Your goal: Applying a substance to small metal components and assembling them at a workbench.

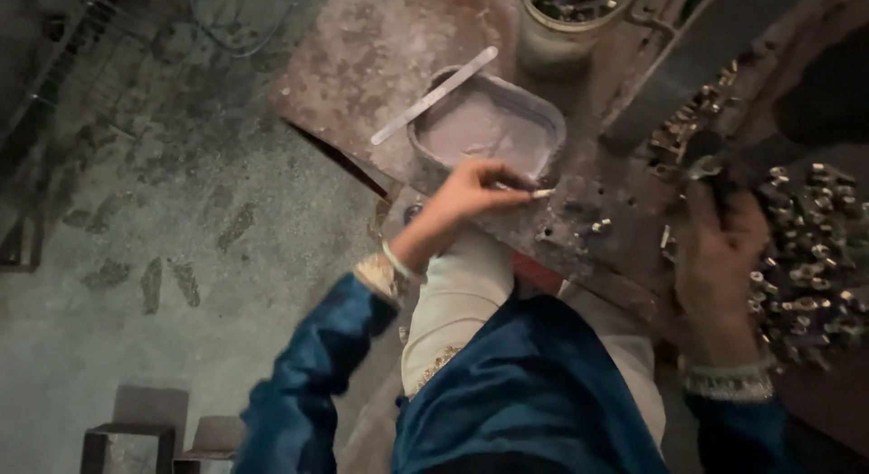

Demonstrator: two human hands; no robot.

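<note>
The sleeves (303, 392) are deep blue with a soft shine, and their cuffs (731, 383) have a pale embroidered band. The trousers (453, 311) are cream, with a small golden pattern near the hem. A thin silver bangle (396, 259) is on the left wrist. The rectangular tray (489, 125) is grey with a pale lilac-grey inside. The flat strip (434, 95) on its far left rim is light silver. The workbench (380, 48) is rusty brown with grey patches. The floor (136, 211) is grey-green with darker stains. The small metal fittings (810, 257) on the right are dull silver
</note>
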